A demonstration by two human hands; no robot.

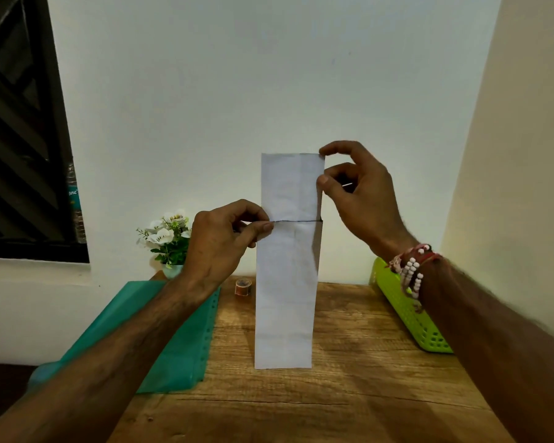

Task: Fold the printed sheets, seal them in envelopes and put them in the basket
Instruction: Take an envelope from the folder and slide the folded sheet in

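Observation:
A long white envelope (285, 295) is held upright above the wooden table (333, 394), its open mouth at mid-height. A folded white sheet (290, 187) sticks up out of that mouth, roughly half inside. My left hand (224, 241) pinches the envelope's left edge at the mouth. My right hand (362, 193) grips the sheet's upper right edge between thumb and fingers. The green basket (406, 308) stands at the table's right edge, partly hidden by my right wrist.
A green plastic folder (173, 340) lies on the table's left side, overhanging the edge. A small flower pot (170, 241) and a brown tape roll (243, 287) stand at the back by the wall. A dark window is at the left.

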